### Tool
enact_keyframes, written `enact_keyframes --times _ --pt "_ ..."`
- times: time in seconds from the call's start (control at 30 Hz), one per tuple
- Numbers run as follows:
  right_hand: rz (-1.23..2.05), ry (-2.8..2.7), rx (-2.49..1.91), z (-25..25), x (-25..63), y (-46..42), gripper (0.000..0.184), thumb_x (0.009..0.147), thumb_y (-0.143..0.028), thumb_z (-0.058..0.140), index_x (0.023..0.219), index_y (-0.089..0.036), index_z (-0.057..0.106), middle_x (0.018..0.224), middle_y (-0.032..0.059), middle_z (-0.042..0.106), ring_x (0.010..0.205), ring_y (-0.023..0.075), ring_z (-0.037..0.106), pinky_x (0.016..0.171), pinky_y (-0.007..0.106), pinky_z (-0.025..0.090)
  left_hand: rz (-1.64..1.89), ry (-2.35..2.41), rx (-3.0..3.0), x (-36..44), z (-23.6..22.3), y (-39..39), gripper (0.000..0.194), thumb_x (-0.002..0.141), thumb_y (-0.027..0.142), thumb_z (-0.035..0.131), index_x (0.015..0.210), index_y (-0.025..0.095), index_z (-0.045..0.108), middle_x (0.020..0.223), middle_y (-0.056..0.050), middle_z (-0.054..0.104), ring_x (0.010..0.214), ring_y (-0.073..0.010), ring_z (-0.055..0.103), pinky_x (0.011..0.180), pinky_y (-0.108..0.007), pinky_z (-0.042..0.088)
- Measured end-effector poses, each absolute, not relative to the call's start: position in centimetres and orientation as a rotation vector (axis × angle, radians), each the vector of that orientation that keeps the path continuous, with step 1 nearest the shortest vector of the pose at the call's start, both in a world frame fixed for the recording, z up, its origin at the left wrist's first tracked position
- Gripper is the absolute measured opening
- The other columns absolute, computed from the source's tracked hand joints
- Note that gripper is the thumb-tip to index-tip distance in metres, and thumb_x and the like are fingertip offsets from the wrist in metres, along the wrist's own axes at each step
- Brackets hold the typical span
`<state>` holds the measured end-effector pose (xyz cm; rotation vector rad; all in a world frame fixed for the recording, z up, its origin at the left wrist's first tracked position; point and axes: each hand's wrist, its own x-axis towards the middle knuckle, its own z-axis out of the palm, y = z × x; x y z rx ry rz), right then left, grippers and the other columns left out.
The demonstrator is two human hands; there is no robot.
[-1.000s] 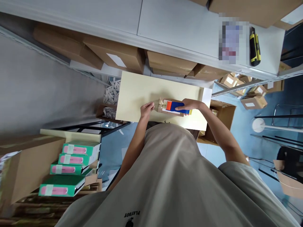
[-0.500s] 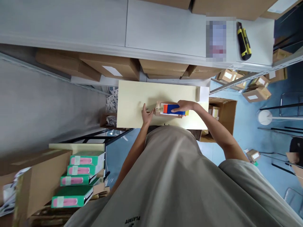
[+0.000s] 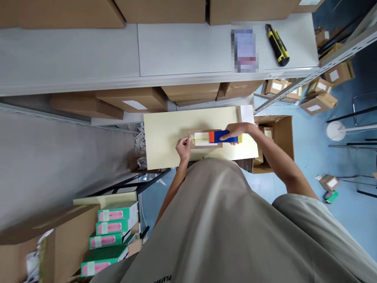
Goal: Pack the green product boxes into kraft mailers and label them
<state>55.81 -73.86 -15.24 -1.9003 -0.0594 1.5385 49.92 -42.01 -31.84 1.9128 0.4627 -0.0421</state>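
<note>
From the head view, the box [image 3: 203, 144] lies on the tabletop [image 3: 165, 133], between both hands. The right hand [image 3: 235, 129] grips the dispenser [image 3: 218, 136] at the box's right end. The left hand [image 3: 183, 148], fingers drawn together, meets its left end; whether it pinches anything, I cannot tell.

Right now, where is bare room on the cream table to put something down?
On the table, bare patches lie between the left hand and the left edge, and between the cardboard box and the far edge. Crowded: the middle, with box, right hand and tape dispenser.
</note>
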Motion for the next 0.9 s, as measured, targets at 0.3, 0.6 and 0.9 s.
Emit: enact_keyframes --times 0.3,0.6,0.9 --pt "1.64 0.16 -2.075 -15.2 53.3 -81.3 0.073 0.063 -0.087 0.095 0.076 -0.017 0.078 0.069 0.0104 0.078 0.067 0.027 0.077 0.07 0.039 0.064 -0.025 0.451 1.937 49.9 -32.7 -42.0 0.016 0.093 0.035 0.077 0.094 0.019 0.08 0.1 -0.01 0.081 0.088 -0.021 0.072 0.087 -0.032 0.055" --pt "1.663 0.193 -2.362 -18.3 53.2 -76.0 0.077 0.084 -0.079 0.088 0.099 -0.005 0.081 0.073 0.0146 0.081 0.074 0.0298 0.081 0.074 0.037 0.061 -0.037 0.44 1.973 50.1 -33.0 -41.8 0.012 0.095 0.03 0.077 0.097 0.018 0.08 0.1 -0.008 0.084 0.096 -0.0211 0.078 0.094 -0.031 0.06" --pt "1.041 0.345 -2.931 -23.4 48.8 -73.0 0.034 0.103 -0.029 0.072 0.125 -0.004 0.078 0.12 0.0303 0.081 0.116 0.038 0.079 0.092 0.04 0.051 -0.079 0.437 1.979 50.0 -32.5 -41.8 0.016 0.097 0.03 0.074 0.101 0.017 0.081 0.106 -0.011 0.086 0.101 -0.024 0.08 0.097 -0.033 0.061"
